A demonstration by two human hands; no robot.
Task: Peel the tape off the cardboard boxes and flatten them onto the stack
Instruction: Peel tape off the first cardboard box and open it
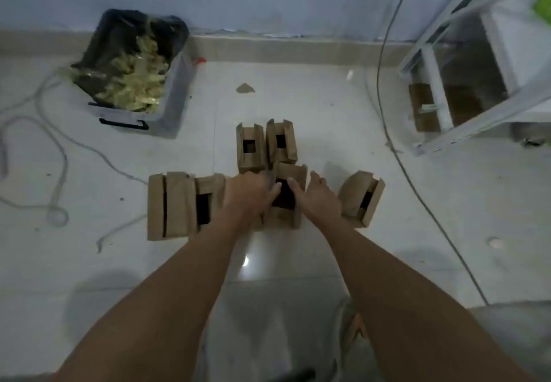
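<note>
Six small cardboard boxes stand on the tiled floor. Both hands work on the middle box (pixel 287 200): the left hand (pixel 249 194) curls its fingers over the near-left edge of the open top and seems to pinch a thin dark strip (pixel 272 174) that rises from there, though blur makes that strip hard to name. The right hand (pixel 316 198) rests on the right wall of the same box with fingers bent over its rim.

Just beyond the grip stand two boxes side by side, the left one (pixel 250 147) and the right one (pixel 281 141), each showing a dark square opening. Left of the grip sit two more, a wide closed-looking box (pixel 170 206) and a box (pixel 208 200) touching it, partly hidden by the left wrist. Right of the grip, slightly apart, one tilted box (pixel 360 198) stands.

Far beyond and left, one grey bin (pixel 167 104) lined with a black bag holds a heap of crumpled yellowish tape. A white frame (pixel 441 95) is cut off at the right edge.
</note>
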